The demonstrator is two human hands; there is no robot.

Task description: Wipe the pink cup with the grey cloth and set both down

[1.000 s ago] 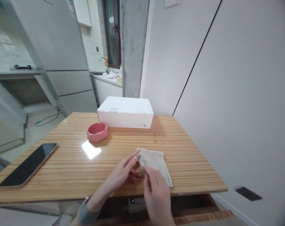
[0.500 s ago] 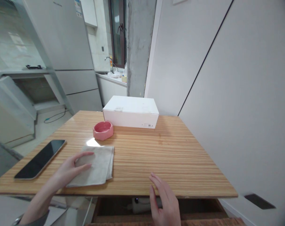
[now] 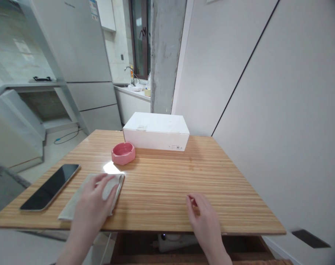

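A folded pale grey-beige cloth [image 3: 76,200] lies flat near the front left of the wooden table. Over it is my left hand [image 3: 94,200], slightly blurred, its curved fingers and thumb apart and partly hiding the cloth. Whether the fingertips press on the fabric is hard to tell. My right hand [image 3: 204,217] is at the front edge of the table, fingers curled in toward the thumb, with nothing visible in it. A dark-screened phone [image 3: 51,187] lies left of the cloth, and a pink ashtray [image 3: 123,154] sits behind it.
At the table's [image 3: 167,184] back stands a white box [image 3: 157,132]. Below the front edge is an open drawer [image 3: 139,244] with a white object [image 3: 174,241] inside. A wall [image 3: 280,121] runs along the right. Beyond are a fridge [image 3: 70,48] and a sink counter.
The cloth has shifted left on the table. My left hand has moved right across it, and my right hand has moved slightly right and forward, its fingers curling from stretched to closed.
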